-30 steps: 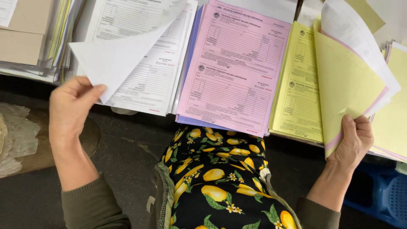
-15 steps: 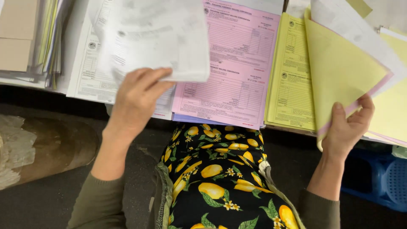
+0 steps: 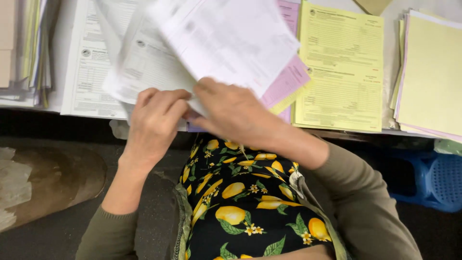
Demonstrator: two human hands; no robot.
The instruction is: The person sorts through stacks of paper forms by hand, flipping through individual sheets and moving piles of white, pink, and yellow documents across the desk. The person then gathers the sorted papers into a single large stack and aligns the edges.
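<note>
Left hand (image 3: pixel 156 120) grips white forms (image 3: pixel 144 67) | right hand (image 3: pixel 231 113) grips white-pink sheets (image 3: pixel 231 41) | yellow forms (image 3: pixel 341 67) beside

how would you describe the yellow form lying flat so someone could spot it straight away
Start at the desk edge along the top of the view, then look just right of the two hands gripping loose white and pink sheets. The yellow form lies flat there, its printed face up. Unlike the blank yellow stack to its right, it is covered in printed lines and boxes.
</note>
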